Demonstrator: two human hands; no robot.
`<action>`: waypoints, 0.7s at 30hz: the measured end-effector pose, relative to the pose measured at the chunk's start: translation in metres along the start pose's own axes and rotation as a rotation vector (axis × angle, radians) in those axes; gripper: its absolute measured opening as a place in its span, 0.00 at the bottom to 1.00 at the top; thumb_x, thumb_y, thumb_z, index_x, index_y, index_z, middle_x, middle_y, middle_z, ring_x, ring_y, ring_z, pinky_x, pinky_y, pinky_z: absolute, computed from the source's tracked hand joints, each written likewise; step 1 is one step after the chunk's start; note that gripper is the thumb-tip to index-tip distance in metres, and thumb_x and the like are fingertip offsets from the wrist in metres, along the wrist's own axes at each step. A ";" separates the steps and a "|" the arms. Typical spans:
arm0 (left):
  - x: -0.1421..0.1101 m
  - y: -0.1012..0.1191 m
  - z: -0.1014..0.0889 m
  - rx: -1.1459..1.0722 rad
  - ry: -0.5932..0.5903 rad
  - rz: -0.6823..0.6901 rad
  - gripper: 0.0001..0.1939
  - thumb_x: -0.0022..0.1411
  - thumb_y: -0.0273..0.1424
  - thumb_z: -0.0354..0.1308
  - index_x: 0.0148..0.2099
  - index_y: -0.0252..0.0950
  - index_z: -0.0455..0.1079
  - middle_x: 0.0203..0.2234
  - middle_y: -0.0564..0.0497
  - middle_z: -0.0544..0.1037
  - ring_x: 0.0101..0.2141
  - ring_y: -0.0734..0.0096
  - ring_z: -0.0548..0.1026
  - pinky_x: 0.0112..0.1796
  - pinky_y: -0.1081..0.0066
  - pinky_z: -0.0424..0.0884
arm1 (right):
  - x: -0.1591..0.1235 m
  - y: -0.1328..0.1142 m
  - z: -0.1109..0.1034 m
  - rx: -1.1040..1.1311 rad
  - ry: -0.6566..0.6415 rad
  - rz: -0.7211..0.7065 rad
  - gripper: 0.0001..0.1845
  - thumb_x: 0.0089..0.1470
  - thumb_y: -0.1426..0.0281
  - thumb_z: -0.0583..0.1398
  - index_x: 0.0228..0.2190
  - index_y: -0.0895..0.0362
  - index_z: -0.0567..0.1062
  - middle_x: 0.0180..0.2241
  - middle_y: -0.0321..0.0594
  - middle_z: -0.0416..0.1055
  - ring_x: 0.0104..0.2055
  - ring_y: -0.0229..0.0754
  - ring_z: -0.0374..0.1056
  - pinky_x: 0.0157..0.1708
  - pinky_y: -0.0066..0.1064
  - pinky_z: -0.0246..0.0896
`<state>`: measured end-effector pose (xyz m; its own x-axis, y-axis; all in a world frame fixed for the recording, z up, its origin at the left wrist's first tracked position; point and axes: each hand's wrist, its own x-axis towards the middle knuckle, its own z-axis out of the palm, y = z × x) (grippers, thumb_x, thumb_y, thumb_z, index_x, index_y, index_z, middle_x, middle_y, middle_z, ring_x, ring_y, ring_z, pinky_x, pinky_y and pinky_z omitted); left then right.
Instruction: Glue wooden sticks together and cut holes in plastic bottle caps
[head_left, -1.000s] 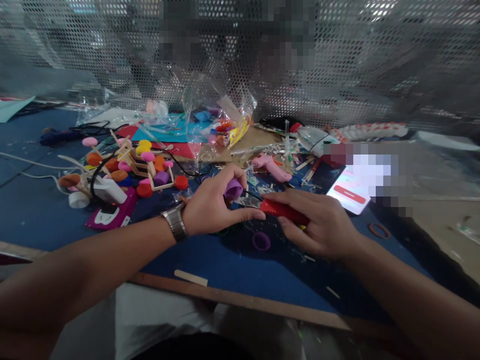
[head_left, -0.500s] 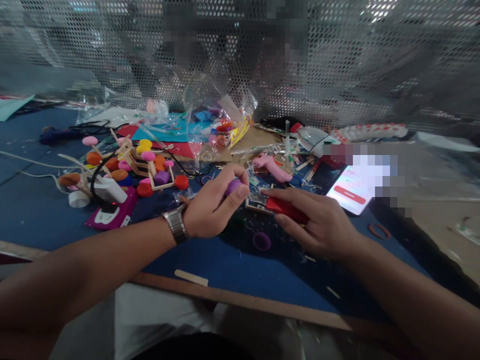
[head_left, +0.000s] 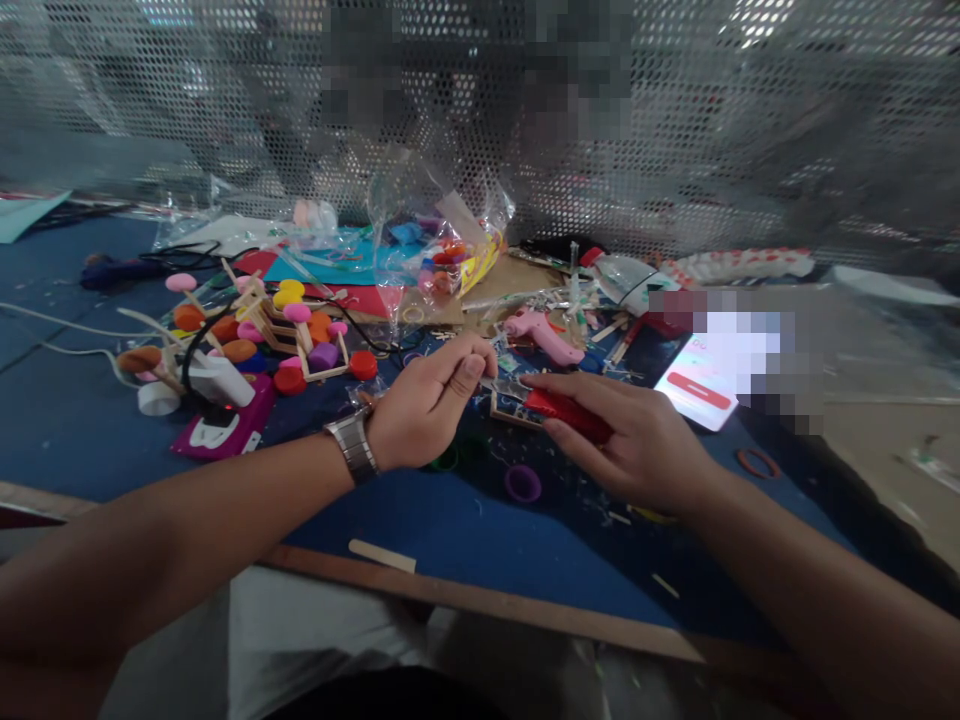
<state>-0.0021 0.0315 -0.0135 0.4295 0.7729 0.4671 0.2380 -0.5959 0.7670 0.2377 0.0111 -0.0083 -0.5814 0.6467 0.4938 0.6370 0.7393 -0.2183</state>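
Observation:
My left hand (head_left: 424, 400), with a metal watch at the wrist, is closed with the thumb pressed against the curled fingers. The small purple cap-like piece seen in it a moment ago is now hidden. Just to the right, my right hand (head_left: 637, 435) grips a red-handled cutter (head_left: 566, 413), whose tip points toward the left fingers. Under it lies a small wooden stick frame (head_left: 516, 417). A purple ring (head_left: 523, 483) rests on the blue table between the hands, and a green ring (head_left: 445, 458) sits below the left hand.
A pink glue gun (head_left: 551, 338) lies behind the hands. Left are a stick model with colourful round pieces (head_left: 296, 313) and a purple power strip (head_left: 225, 420). A lit phone (head_left: 701, 385) and a brown ring (head_left: 757, 462) are right; a craft stick (head_left: 382, 555) lies near the front edge.
The purple piece in my left fingers has gone out of sight as the hand turned slightly. My right hand with the cutter has shifted a little to the left.

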 end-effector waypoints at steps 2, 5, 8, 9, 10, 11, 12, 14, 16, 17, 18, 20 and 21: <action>0.000 0.002 0.000 0.056 -0.023 0.011 0.17 0.71 0.47 0.51 0.42 0.38 0.66 0.26 0.55 0.69 0.26 0.73 0.65 0.30 0.70 0.64 | 0.000 -0.001 0.000 0.012 -0.009 -0.010 0.17 0.64 0.69 0.55 0.53 0.57 0.73 0.42 0.48 0.82 0.39 0.48 0.80 0.37 0.37 0.77; -0.001 0.004 0.000 0.139 -0.039 0.017 0.19 0.65 0.49 0.59 0.43 0.38 0.65 0.29 0.54 0.71 0.27 0.72 0.67 0.30 0.70 0.64 | 0.001 -0.002 -0.002 0.029 -0.022 -0.023 0.18 0.64 0.69 0.55 0.54 0.56 0.73 0.42 0.47 0.82 0.38 0.48 0.80 0.36 0.37 0.77; -0.001 0.004 0.000 0.151 -0.046 0.032 0.18 0.67 0.48 0.56 0.44 0.38 0.65 0.31 0.52 0.71 0.28 0.71 0.68 0.30 0.69 0.65 | 0.001 -0.002 -0.003 0.034 -0.025 -0.020 0.19 0.64 0.70 0.55 0.55 0.55 0.73 0.42 0.47 0.82 0.39 0.49 0.80 0.37 0.38 0.77; -0.001 0.004 0.001 0.145 -0.046 0.039 0.17 0.68 0.47 0.55 0.45 0.38 0.64 0.31 0.52 0.71 0.29 0.71 0.68 0.30 0.69 0.65 | 0.001 -0.003 -0.003 0.035 -0.025 -0.021 0.19 0.64 0.70 0.55 0.54 0.55 0.73 0.43 0.47 0.82 0.39 0.49 0.80 0.37 0.38 0.77; -0.002 0.004 0.001 0.137 -0.044 0.045 0.16 0.69 0.47 0.54 0.45 0.38 0.64 0.32 0.52 0.71 0.29 0.70 0.68 0.31 0.69 0.66 | 0.001 -0.003 -0.003 0.035 -0.026 -0.022 0.19 0.64 0.70 0.55 0.54 0.54 0.73 0.43 0.47 0.82 0.39 0.48 0.80 0.37 0.38 0.77; -0.001 0.004 0.001 0.131 -0.043 0.047 0.16 0.69 0.46 0.54 0.46 0.38 0.63 0.32 0.52 0.71 0.29 0.71 0.68 0.31 0.69 0.67 | 0.002 -0.003 -0.003 0.035 -0.026 -0.025 0.18 0.64 0.70 0.55 0.54 0.54 0.72 0.43 0.47 0.82 0.39 0.48 0.80 0.38 0.38 0.77; -0.001 0.004 0.001 0.127 -0.042 0.047 0.15 0.70 0.45 0.53 0.47 0.38 0.63 0.32 0.52 0.71 0.29 0.71 0.68 0.31 0.68 0.67 | 0.002 -0.003 -0.003 0.038 -0.025 -0.027 0.18 0.64 0.70 0.55 0.54 0.54 0.72 0.44 0.47 0.82 0.40 0.48 0.80 0.38 0.38 0.77; -0.001 0.005 0.000 0.119 -0.043 0.050 0.15 0.70 0.45 0.53 0.47 0.39 0.62 0.32 0.52 0.70 0.29 0.71 0.68 0.32 0.68 0.67 | 0.001 -0.003 -0.003 0.047 -0.026 -0.033 0.18 0.64 0.69 0.55 0.54 0.55 0.71 0.45 0.47 0.82 0.41 0.48 0.81 0.39 0.37 0.77; -0.001 0.005 0.000 0.107 -0.052 0.057 0.14 0.70 0.44 0.53 0.46 0.39 0.61 0.31 0.53 0.70 0.29 0.71 0.68 0.32 0.68 0.67 | 0.001 -0.002 -0.002 0.058 -0.033 -0.037 0.18 0.64 0.69 0.55 0.54 0.56 0.71 0.45 0.48 0.82 0.42 0.49 0.81 0.40 0.38 0.77; -0.001 0.005 0.000 0.098 -0.058 0.061 0.14 0.70 0.44 0.52 0.46 0.39 0.61 0.31 0.53 0.69 0.29 0.71 0.68 0.32 0.68 0.67 | 0.001 -0.002 -0.002 0.062 -0.037 -0.037 0.18 0.64 0.69 0.55 0.54 0.56 0.71 0.45 0.49 0.82 0.42 0.49 0.81 0.40 0.38 0.77; -0.001 0.005 0.000 0.087 -0.066 0.064 0.13 0.71 0.43 0.52 0.46 0.39 0.61 0.31 0.53 0.69 0.29 0.71 0.68 0.32 0.68 0.66 | 0.001 -0.002 -0.001 0.066 -0.042 -0.037 0.18 0.64 0.69 0.55 0.54 0.56 0.71 0.45 0.49 0.82 0.42 0.49 0.81 0.40 0.38 0.77; -0.002 0.006 -0.001 0.067 -0.083 0.068 0.13 0.70 0.43 0.53 0.45 0.39 0.61 0.30 0.54 0.69 0.29 0.71 0.67 0.32 0.68 0.66 | 0.000 -0.002 -0.001 0.077 -0.043 -0.038 0.18 0.64 0.69 0.55 0.54 0.55 0.71 0.45 0.49 0.81 0.42 0.49 0.81 0.40 0.38 0.77; -0.002 0.006 -0.001 0.057 -0.088 0.072 0.13 0.70 0.43 0.53 0.44 0.39 0.61 0.30 0.54 0.69 0.28 0.71 0.67 0.32 0.68 0.65 | 0.000 -0.003 0.000 0.086 -0.040 -0.039 0.18 0.64 0.69 0.55 0.54 0.55 0.71 0.45 0.49 0.81 0.42 0.49 0.81 0.39 0.38 0.77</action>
<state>-0.0028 0.0265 -0.0095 0.5211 0.7071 0.4780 0.2519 -0.6625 0.7054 0.2365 0.0088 -0.0077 -0.6257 0.6228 0.4696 0.5688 0.7763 -0.2717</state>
